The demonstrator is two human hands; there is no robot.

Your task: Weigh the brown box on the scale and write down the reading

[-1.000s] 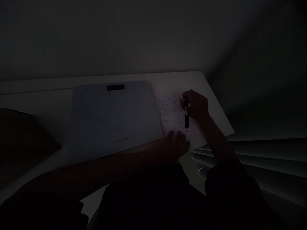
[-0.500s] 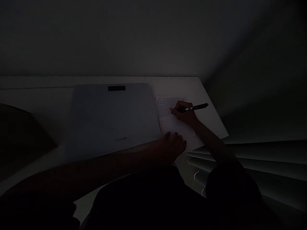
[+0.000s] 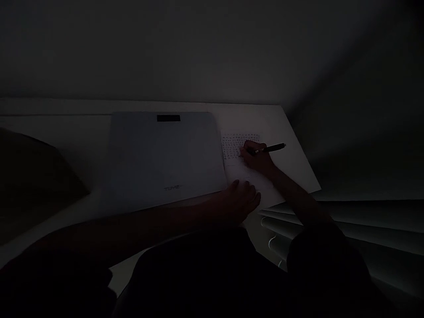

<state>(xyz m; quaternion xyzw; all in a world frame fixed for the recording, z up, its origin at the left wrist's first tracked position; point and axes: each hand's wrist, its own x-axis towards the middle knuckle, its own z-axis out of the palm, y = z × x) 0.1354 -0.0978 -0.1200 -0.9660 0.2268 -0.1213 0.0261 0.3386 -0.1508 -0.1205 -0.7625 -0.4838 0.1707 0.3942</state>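
Observation:
The scene is very dim. My right hand is closed round a dark pen, its rear end pointing right; the tip is hidden by the fingers. Beneath that hand lies a white sheet of paper with rows of small dark marks on its upper part. My left hand rests at the paper's lower edge near the table's front, fingers apart and holding nothing. Left of the paper is a flat light-grey slab with a dark rectangle at its top edge and faint lettering low down.
The white table ends at a slanting right edge. A dark shape covers its left part. A plain wall rises behind. Pale slats with a cord lie at lower right.
The view has shifted a little, so the table and slab appear farther right and slightly higher. My right hand has moved slightly rightward along the marked rows. My left hand keeps its place on the paper.

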